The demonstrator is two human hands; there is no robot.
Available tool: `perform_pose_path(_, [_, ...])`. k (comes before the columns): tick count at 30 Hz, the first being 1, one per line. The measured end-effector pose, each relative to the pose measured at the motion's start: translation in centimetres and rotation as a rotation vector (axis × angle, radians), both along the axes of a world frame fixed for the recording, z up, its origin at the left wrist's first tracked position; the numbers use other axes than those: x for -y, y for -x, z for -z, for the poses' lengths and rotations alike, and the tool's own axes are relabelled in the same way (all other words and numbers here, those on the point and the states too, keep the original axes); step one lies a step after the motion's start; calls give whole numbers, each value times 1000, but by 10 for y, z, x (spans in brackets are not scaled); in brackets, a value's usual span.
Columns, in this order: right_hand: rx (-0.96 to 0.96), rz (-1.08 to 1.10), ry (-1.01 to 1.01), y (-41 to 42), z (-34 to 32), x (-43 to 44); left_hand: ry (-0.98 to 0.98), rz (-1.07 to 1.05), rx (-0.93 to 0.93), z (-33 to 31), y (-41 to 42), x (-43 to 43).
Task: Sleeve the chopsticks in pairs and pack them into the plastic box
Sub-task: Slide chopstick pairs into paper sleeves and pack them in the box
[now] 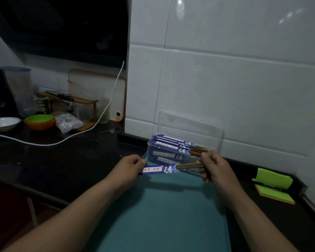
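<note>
My left grip [130, 165] pinches the closed end of a blue printed paper sleeve [160, 169], thumb and fingers curled tight on it, and holds it level just above the teal mat [162, 211]. My right grip [215, 168] is curled round the bare brown ends of a pair of chopsticks [188, 166], whose other ends sit inside the open mouth of the sleeve; how far in they reach I cannot tell. Just behind this pair, at the far edge of the mat, stands the clear plastic box [150, 151], its lid [189, 124] tipped up and leaning toward the white tiled wall [235, 73]. In the box lie several sleeved pairs [173, 142], stacked side by side, with their brown ends poking out to the right near my right knuckles. The mat lies on a dark, glossy desk [65, 157]. To my right, near the wall, a pad of green sticky notes [273, 180] lies open. Far to my left a white cable [105, 110] snakes across the desk past an orange bowl [39, 125] holding a green one, a white bowl [4, 122], and a white cutting board [98, 88] propped upright
</note>
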State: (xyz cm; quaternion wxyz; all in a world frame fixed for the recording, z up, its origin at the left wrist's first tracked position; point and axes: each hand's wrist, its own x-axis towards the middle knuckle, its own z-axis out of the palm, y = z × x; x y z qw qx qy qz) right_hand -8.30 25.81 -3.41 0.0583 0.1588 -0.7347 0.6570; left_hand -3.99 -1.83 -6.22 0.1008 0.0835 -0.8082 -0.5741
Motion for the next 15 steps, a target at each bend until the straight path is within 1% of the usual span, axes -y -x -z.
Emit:
perform_pose_path(4, [66, -14, -50, 0, 0, -6, -5, -35, -67, -1, 7, -1])
perform_pose_path(8, [33, -12, -166, -3, 2, -12, -3, -60, -106, -7, 17, -1])
perform_pose_path(12, [-156, 9, -370, -6, -5, -19, 29, -68, -129, -16, 32, 2])
perform_pose_path(15, [-418, 76, -718, 1, -10, -17, 49, -32, -151, -29, 50, -2])
